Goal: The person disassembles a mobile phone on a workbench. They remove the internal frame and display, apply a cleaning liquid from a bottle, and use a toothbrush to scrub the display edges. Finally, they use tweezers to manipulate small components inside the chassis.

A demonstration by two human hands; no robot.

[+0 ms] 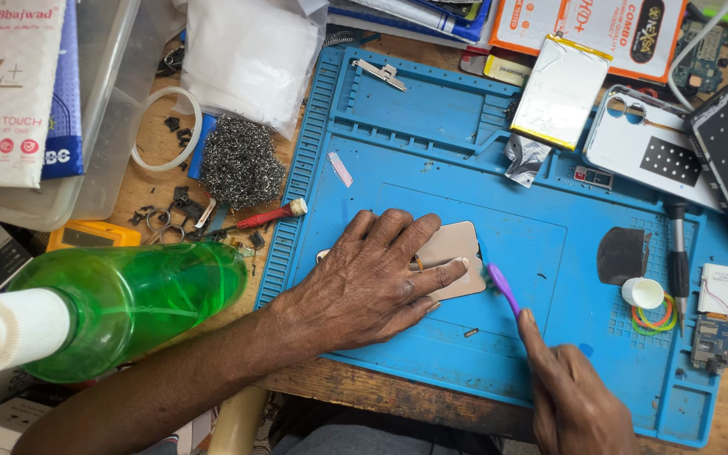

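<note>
My left hand lies flat on a tan, rounded phone panel in the middle of the blue work mat, fingers spread and pressing it down. My right hand grips a purple-handled brush, whose head touches the panel's right edge. Much of the panel is hidden under my left hand.
A green spray bottle lies at the left. A red-handled tool, steel wool, a silver battery, a white phone back, a screwdriver, a white cap and rubber bands ring the mat.
</note>
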